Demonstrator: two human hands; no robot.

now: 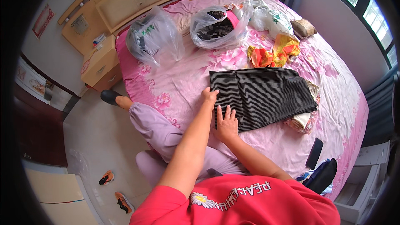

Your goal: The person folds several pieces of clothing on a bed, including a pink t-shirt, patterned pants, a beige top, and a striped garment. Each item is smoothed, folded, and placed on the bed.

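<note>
A black garment with thin pale stripes (pixel 268 95) lies flat on the bed in front of me, a broad band across its left end. My left hand (pixel 210 96) grips that left edge, thumb on top and the other fingers partly hidden. Nearer to me, my right hand (pixel 227 125) rests palm down on the band's near corner with fingers apart. Under the garment's right end, a stack of folded cream and floral clothes (pixel 302 122) sticks out. A crumpled yellow and orange cloth (pixel 278 51) lies just beyond the garment's far edge.
Clear plastic bags of clothes, one at left (pixel 154 36) and one in the middle (pixel 218 28), stand farther back beside a white bag (pixel 272 20). A dark phone-like slab (pixel 314 153) and dark folded cloth (pixel 322 175) lie at right. Shoes (pixel 124 203) are on the floor.
</note>
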